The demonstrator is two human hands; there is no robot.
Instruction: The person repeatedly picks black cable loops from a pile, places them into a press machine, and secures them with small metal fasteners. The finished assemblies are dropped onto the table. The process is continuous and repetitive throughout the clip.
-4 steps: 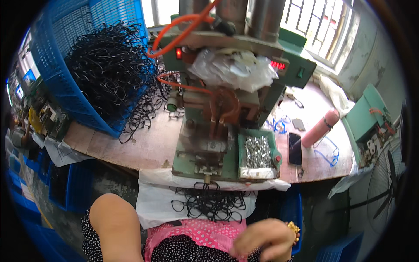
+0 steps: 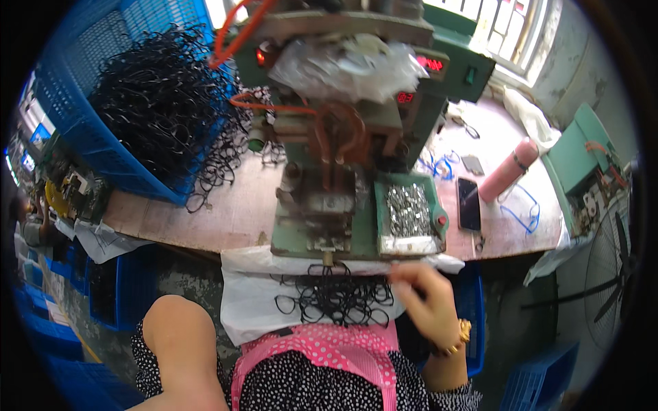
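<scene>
My right hand (image 2: 426, 301) is up in the lower middle-right of the frame, wrist bent, gold bracelet (image 2: 458, 340) showing, with the fingers (image 2: 406, 272) pinched narrow right at the edge of the white sheet (image 2: 241, 301) on my lap. Pretty sure I'm nipping one of the thin black rings (image 2: 339, 298) there, but the fingertips are blurry, so I can't swear to it. The rings themselves sit in a loose tangled pile on that sheet, bottom centre, just under the front of the green press machine (image 2: 322, 212). They look like skinny black wire loops, all overlapping.

My left arm (image 2: 179, 356) comes in at the lower left, just a bare forearm and elbow; the hand itself is out of view.

Right of the machine's base there's a green tray of small silvery metal bits (image 2: 408, 209). Upper left, a big blue basket (image 2: 75, 116) is spilling more of the same black loops onto the wooden bench (image 2: 226, 212).
</scene>
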